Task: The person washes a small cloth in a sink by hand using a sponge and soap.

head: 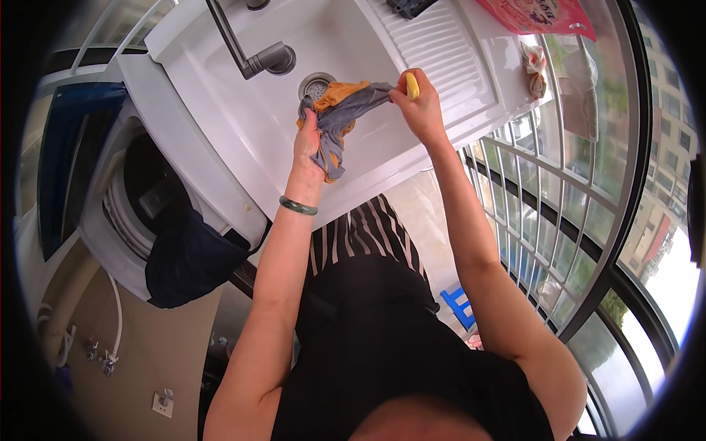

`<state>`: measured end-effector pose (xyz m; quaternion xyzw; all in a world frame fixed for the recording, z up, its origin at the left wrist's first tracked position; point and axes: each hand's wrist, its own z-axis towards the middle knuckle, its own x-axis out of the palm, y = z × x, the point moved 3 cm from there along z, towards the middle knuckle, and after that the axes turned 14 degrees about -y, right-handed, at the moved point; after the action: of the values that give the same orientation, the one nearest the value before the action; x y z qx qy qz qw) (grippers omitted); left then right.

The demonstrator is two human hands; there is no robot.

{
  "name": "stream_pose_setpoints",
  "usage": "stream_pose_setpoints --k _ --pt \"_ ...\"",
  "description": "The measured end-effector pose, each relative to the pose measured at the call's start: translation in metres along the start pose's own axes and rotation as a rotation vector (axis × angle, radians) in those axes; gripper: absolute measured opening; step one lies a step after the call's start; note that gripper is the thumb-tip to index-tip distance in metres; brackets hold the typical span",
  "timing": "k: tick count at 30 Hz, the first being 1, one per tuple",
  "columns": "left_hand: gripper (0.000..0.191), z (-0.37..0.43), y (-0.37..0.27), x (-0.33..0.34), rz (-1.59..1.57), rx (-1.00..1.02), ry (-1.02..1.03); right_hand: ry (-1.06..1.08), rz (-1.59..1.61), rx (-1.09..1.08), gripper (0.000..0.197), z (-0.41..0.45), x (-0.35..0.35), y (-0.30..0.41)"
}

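Note:
Over the basin of a white laundry sink [380,157], my left hand [308,144] grips a crumpled grey and orange cloth [345,107], with its thumb on top. My right hand [416,105] pinches one end of the cloth, stretched out to the right, and also holds a small yellow object [412,86], possibly a bar of soap. The cloth's loose end hangs beside my left wrist. Behind the cloth lies the metal drain strainer [316,85], partly covered. A dark grey faucet [270,59] reaches over the basin above the drain.
A ribbed washboard [441,47] is moulded into the sink's right side, with a pink bag [543,14] beyond it. At the left stands a front-loading washing machine [124,193], its door ajar and dark fabric [190,259] hanging out. White window bars [529,157] run along the right.

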<state>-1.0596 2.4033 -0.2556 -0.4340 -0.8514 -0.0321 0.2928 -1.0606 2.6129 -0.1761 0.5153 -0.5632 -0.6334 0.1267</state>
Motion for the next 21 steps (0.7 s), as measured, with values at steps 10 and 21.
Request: stream_pose_setpoints --k 10,21 --pt "0.055 -0.012 0.006 0.012 -0.319 0.035 0.347 0.354 0.783 0.502 0.019 -0.016 0.005 0.036" --pt "0.051 -0.002 0.042 0.042 -0.214 0.004 -0.029 0.013 -0.291 0.134 0.063 -0.022 0.078 0.000"
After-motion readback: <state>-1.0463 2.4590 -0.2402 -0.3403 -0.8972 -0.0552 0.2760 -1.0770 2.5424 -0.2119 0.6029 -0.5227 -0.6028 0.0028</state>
